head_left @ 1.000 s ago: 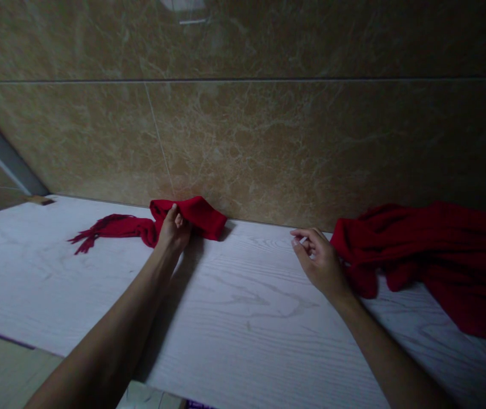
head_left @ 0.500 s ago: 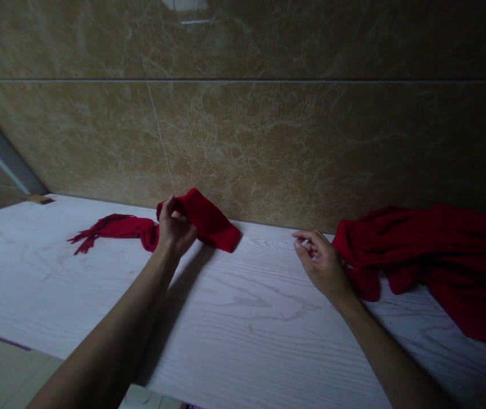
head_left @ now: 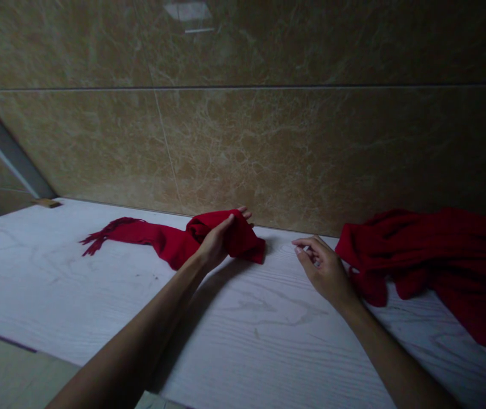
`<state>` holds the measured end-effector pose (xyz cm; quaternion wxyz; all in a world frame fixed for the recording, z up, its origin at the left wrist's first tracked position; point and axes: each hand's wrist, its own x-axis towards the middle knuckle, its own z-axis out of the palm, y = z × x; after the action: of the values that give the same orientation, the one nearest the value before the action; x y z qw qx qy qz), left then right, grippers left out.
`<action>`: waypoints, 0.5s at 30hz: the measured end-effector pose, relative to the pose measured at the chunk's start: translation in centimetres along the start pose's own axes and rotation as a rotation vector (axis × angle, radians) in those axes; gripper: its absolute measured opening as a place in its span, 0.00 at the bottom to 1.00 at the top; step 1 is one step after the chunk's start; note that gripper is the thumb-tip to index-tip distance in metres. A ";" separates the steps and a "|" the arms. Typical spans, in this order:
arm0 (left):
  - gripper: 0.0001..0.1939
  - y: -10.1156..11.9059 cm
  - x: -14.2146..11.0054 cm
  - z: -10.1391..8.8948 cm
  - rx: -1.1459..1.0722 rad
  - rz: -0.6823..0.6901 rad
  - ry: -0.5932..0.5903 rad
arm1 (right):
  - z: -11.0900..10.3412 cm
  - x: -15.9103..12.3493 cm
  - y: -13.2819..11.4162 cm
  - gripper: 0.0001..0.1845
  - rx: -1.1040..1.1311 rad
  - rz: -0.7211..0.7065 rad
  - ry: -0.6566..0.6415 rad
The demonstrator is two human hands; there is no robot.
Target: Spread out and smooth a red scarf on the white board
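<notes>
The scarf (head_left: 168, 244) is held by the left hand (head_left: 215, 244), half open around its folded end, with the thumb laid over the cloth and the other fingers passed behind it, their tips showing on the side toward the wall (head_left: 268, 153). Nothing is held by the right hand (head_left: 322, 270); its fingers are loosely curled, and a small gap is left between thumb and forefinger. The scarf is stretched along the wall's foot on the board (head_left: 246, 341), its folded end nearest the right hand and its fringe (head_left: 95, 240) pointed toward the block (head_left: 47, 202) at the wall's left. A red cloth (head_left: 430, 250) is heaped near the wall's right part, just beside the right hand; whether they are touching cannot be told.
</notes>
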<state>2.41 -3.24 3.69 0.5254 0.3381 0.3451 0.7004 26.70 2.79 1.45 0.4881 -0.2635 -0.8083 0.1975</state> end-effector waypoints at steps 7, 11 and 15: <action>0.27 -4.4 -3.3 4.3 0.572 0.084 -0.359 | 0.1 0.1 -0.8 0.07 0.067 -0.056 -0.095; 0.31 -4.0 -4.5 5.8 0.637 0.115 -0.441 | 0.0 0.1 -1.1 0.08 0.069 -0.117 -0.152; 0.32 -3.5 -4.5 5.9 0.638 0.140 -0.443 | 0.0 0.0 -1.3 0.08 0.046 -0.114 -0.116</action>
<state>10.09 -6.09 3.41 0.4066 0.6503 0.3995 0.5023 26.37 1.76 2.22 0.4567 -0.1939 -0.8442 0.2027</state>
